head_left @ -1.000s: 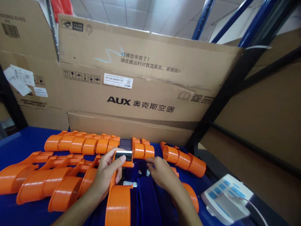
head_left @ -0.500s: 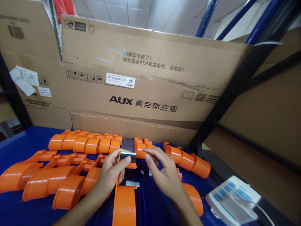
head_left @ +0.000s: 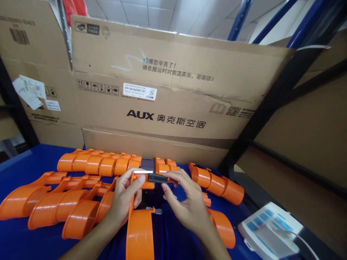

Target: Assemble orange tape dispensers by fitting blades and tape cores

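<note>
My left hand grips an orange tape dispenser by its upper end, the thumb pressed on the front. Along its top edge runs a pale toothed blade. A black strip, like a blade cover, lies slantwise at the dispenser's right end. My right hand pinches the strip's outer end between thumb and fingers, while its inner end still reaches the dispenser near my left thumb. The dispenser's wide curved ring hangs below, partly cut off by the lower picture edge.
Several more orange tape dispensers lie in rows on the blue tabletop. A dark phone-like device sits behind my hands. At right is a white device with blue keys and a cable. Large cardboard stands behind.
My right hand, apart from the dispenser before, now holds the black strip's right end. The strip has shifted right and tilted off the blade. The dispenser has moved slightly left.
</note>
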### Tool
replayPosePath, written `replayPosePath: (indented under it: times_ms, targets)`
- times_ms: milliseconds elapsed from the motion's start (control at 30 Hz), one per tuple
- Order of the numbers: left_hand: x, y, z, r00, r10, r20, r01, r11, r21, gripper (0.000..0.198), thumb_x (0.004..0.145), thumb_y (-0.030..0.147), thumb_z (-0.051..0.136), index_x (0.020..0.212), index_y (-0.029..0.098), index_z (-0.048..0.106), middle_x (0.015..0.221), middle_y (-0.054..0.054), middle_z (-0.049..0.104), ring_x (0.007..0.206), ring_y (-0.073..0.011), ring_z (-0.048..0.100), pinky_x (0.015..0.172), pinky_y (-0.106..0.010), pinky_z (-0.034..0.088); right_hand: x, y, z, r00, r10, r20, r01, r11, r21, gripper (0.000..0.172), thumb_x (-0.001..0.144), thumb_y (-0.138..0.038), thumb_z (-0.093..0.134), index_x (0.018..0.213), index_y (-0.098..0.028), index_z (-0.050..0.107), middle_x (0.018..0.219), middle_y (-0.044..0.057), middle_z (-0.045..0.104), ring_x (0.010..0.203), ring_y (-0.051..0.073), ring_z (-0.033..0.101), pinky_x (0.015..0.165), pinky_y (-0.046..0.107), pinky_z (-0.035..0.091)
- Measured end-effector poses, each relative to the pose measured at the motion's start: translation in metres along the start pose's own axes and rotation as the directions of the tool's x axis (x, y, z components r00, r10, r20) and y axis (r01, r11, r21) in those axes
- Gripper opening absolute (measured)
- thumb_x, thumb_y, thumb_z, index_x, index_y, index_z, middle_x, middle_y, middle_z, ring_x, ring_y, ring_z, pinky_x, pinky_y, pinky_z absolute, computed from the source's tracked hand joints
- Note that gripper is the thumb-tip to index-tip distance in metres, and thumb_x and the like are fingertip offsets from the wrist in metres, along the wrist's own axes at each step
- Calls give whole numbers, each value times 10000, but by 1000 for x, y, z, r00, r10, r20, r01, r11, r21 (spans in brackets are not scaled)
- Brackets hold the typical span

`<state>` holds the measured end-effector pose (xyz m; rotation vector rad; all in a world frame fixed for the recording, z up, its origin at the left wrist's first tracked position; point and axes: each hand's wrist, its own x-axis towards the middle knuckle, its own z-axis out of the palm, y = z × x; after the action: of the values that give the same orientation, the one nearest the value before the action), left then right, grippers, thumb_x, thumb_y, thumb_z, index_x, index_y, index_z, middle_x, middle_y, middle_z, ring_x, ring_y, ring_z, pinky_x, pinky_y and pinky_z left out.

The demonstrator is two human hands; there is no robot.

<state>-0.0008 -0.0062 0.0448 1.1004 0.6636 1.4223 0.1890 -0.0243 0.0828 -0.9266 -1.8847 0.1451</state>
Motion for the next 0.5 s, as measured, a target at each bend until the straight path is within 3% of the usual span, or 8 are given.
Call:
replayPosePath:
  times_ms: [67,133,233,333,500]
  targets:
    - [-2,2,-1,999,36,22,-34,998,-52,232,906,430,672,921,207,612,442,109,408,328,-41,300,374,-158,265,0,0,-3,996,19,-90,-22,999,-36,167,927,-182,637,1084,-232,658,969,54,701,866,216,648,767,356,539]
    - [-5,3,-2,997,56,59,-52,996,-74,236,895,423,686,958,206,621,450,108,411,330,-43,305,376,-162,269,0,0,-4,995,23,-96,-30,997,-71,149,929,-177,632,1065,-235,649,969,52,699,883,222,639,796,369,525]
    - [-9,0,-3,993,69,98,-61,995,-75,230,887,403,700,985,208,631,476,96,435,339,-46,332,382,-168,277,1,1,-1,992,-2,124,17,993,-118,184,933,-155,608,1091,-240,651,1018,55,707,955,238,621,859,392,499]
    - [-12,-2,-4,988,72,139,-65,996,-57,218,889,389,701,986,202,646,510,80,463,357,-42,344,394,-172,281,0,0,5,937,-1,350,69,981,-182,145,910,-130,594,1009,-217,655,982,63,689,950,246,588,817,379,480]
    - [-18,-2,-3,980,79,184,-69,996,-56,211,902,376,692,1022,209,644,550,72,479,379,-40,340,403,-174,272,0,-4,14,877,27,480,122,953,-278,109,885,-120,608,813,-201,612,858,45,639,880,228,532,744,343,423]
